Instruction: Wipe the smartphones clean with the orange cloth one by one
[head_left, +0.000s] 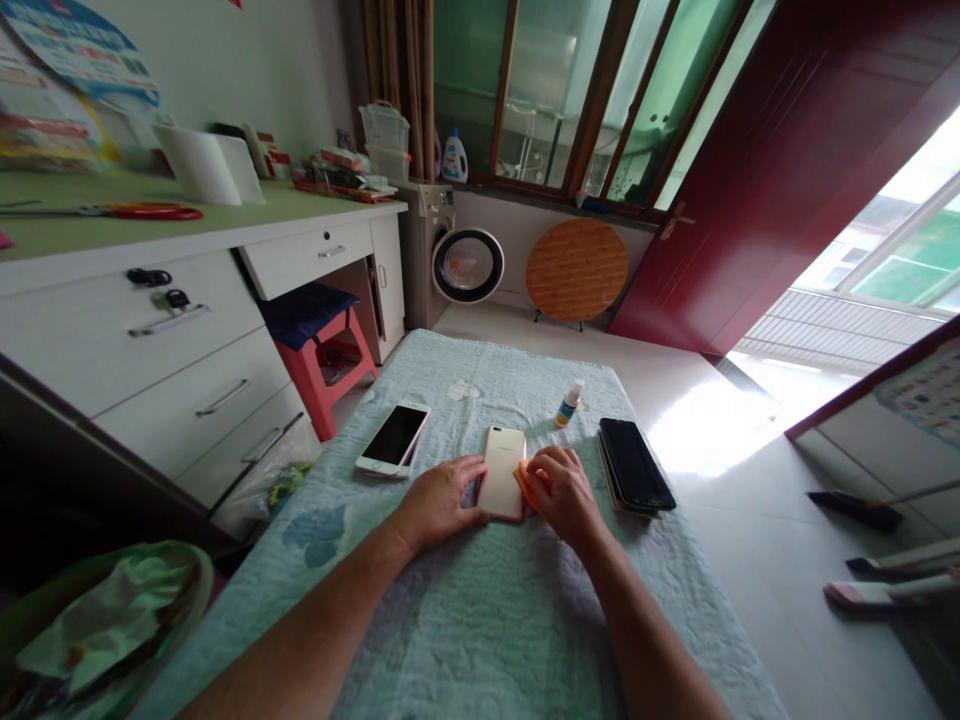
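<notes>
A gold smartphone (pixel 501 478) lies back side up on the cloth-covered table (pixel 480 380). My left hand (pixel 444 498) grips its left edge, thumb near the bottom corner and fingers along the side. Bunched in the closed fingers of my right hand (pixel 562 492) is an orange cloth (pixel 529 488), which touches the phone's right edge. Left of it, a white smartphone (pixel 394 438) rests screen up on another phone. To the right lies a stack topped by a black smartphone (pixel 636 463). A small spray bottle (pixel 570 405) stands upright behind my right hand.
A white desk (pixel 180 340) with drawers runs along the left, a pink stool (pixel 322 375) partly under it. Front left stands a green bin (pixel 199 580) with rubbish. Beyond are a washing machine with its door (pixel 469 266) ajar and a round wooden board (pixel 576 268).
</notes>
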